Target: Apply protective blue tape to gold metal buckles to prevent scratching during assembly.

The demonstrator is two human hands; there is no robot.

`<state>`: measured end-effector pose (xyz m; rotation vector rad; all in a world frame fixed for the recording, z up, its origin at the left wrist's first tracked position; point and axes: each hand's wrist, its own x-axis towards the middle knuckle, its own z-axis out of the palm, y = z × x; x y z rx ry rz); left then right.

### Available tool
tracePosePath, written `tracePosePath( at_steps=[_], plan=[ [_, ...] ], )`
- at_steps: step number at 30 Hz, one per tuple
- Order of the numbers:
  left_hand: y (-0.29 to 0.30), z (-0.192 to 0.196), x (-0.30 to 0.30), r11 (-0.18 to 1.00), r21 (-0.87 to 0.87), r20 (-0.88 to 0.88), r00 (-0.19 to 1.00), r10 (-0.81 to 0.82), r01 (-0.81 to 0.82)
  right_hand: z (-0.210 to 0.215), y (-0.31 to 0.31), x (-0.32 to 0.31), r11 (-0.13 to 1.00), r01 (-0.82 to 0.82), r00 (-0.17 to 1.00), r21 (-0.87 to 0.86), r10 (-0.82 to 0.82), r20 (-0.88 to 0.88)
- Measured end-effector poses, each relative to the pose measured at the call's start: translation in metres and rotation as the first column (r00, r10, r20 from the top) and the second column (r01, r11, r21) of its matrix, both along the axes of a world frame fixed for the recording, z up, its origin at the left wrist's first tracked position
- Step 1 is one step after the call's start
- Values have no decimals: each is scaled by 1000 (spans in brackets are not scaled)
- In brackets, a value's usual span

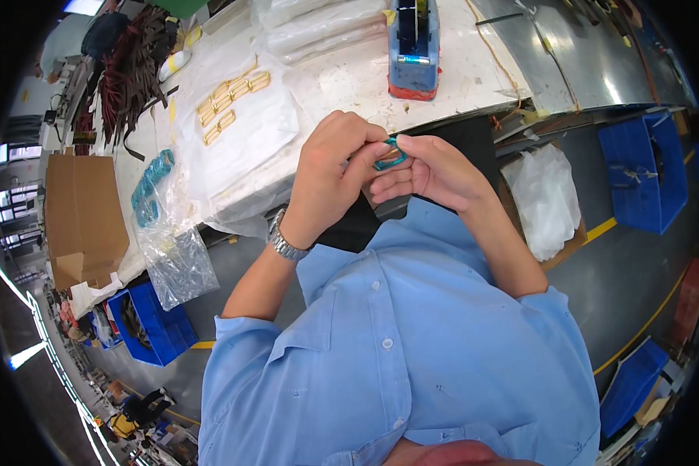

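Note:
Between my two hands, just off the table's front edge, is a small ring-shaped buckle [391, 154] with teal covering and some gold showing. My left hand [340, 155], with a metal watch on its wrist, pinches it from the left. My right hand [435, 167] grips its other side between thumb and fingers. Several gold buckles [229, 97] lie in rows on a white sheet [264, 120] on the table. Farther left, teal pieces [154, 179] of similar look sit by a clear plastic bag [177, 264] that hangs over the edge.
On the white table [342, 85] stands a blue tape dispenser [414, 58], with plastic-wrapped bundles [318, 27] beside it. Dark straps [132, 66] and a cardboard box [87, 213] are at the left. Blue bins [648, 175] and a box with a white liner [547, 202] stand at the right.

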<state>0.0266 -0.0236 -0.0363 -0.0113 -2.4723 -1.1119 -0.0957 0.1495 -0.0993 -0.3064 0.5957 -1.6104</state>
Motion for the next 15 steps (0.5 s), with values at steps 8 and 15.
tracePosePath(
  at_steps=[8, 15],
  plan=[
    [-90, -25, -55, 946, -273, -5, 983, 182, -177, 4, 1, -2, 990, 93, 970, 109, -66, -233],
    [-105, -46, -83, 858, -508, -20, 997, 71, -71, 26, 28, -8, 831, 554, 646, 48, -393, -654]
  ],
)
